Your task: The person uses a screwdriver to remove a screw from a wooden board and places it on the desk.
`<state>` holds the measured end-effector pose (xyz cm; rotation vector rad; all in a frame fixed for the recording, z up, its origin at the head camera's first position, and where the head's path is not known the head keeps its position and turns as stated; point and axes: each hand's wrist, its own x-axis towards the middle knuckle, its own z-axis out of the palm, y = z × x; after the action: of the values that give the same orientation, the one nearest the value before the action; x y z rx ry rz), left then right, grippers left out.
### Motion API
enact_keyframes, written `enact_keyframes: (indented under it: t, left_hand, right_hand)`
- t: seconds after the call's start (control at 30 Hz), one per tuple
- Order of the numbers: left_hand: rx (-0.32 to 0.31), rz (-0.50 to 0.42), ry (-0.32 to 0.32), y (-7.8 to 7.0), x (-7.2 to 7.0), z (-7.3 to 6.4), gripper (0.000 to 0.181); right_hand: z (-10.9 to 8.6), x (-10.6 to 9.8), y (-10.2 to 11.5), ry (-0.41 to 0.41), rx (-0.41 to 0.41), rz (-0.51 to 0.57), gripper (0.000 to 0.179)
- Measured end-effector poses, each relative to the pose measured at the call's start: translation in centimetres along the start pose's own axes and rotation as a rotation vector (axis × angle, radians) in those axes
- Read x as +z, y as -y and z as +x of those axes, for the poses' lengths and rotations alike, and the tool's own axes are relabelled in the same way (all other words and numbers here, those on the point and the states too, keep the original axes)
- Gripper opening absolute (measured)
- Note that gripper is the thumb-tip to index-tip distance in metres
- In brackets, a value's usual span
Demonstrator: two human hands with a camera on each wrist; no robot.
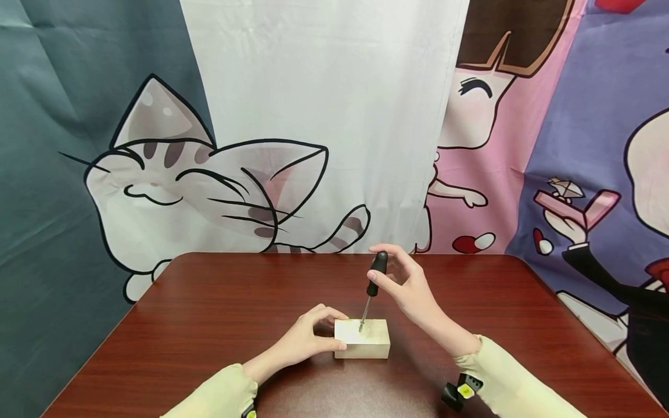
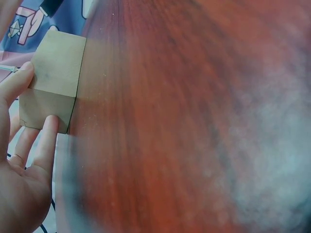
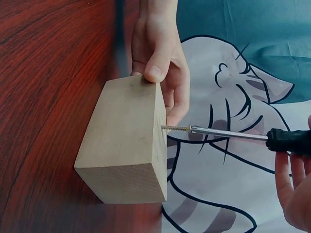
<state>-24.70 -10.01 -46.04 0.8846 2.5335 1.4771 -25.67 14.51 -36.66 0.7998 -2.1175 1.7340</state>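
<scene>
A pale wooden block (image 1: 362, 350) lies on the table. My left hand (image 1: 302, 338) grips its left end, thumb on the near side and fingers at the far side; the left wrist view shows this hand (image 2: 26, 189) against the block (image 2: 58, 63). A screw (image 3: 175, 128) stands partly sunk in the block's top face. On its head sits the tip of a screwdriver (image 3: 228, 133) with a black handle (image 1: 377, 273), slightly tilted. My right hand (image 1: 410, 287) holds that handle between thumb and fingers; in the right wrist view only part of this hand (image 3: 296, 199) shows.
The reddish-brown wooden table (image 1: 219, 307) extends around the block on all sides. Behind its far edge hangs a cloth (image 1: 324, 87) printed with a cartoon cat and figures. A black wrist device (image 1: 461, 392) sits at the right cuff, close to the tabletop.
</scene>
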Motion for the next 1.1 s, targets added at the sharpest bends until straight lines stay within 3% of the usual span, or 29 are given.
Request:
enact_keyframes:
  t: [0.27, 0.5, 0.83, 1.1]
  left_hand:
    - [-0.011, -0.003, 0.003, 0.04, -0.03, -0.05, 0.044]
    - [-0.022, -0.001, 0.000, 0.06, 0.02, -0.08, 0.044]
    - [-0.010, 0.005, -0.003, 0.02, 0.00, -0.03, 0.044]
    - [-0.012, 0.004, 0.003, -0.08, -0.01, -0.03, 0.044]
  right_hand:
    - [-0.01, -0.23, 0.04, 0.029, -0.010, -0.017, 0.046]
    - [-0.10, -0.36, 0.23, 0.097, -0.036, 0.049, 0.056]
    - [-0.06, -0.36, 0.16, 0.063, -0.051, 0.053, 0.038]
    - [-0.02, -0.48, 0.19, 0.014, -0.021, 0.011, 0.037]
